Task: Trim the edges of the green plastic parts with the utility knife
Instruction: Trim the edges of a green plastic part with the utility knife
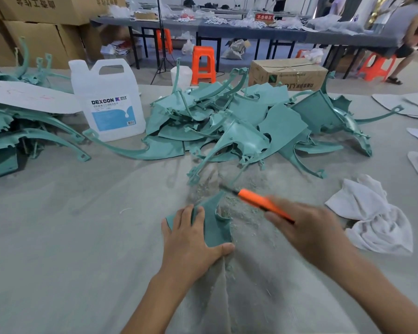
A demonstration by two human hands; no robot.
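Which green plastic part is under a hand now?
The small green part nearest the camera, pressed under the left hand; the others lie untouched in piles farther back.

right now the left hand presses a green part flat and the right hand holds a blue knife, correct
Not quite. The head view shows the knife is orange, not blue. The rest holds: the left hand presses a green part flat, and the right hand holds the knife.

right hand (307,227) blurred, utility knife (263,204) smeared
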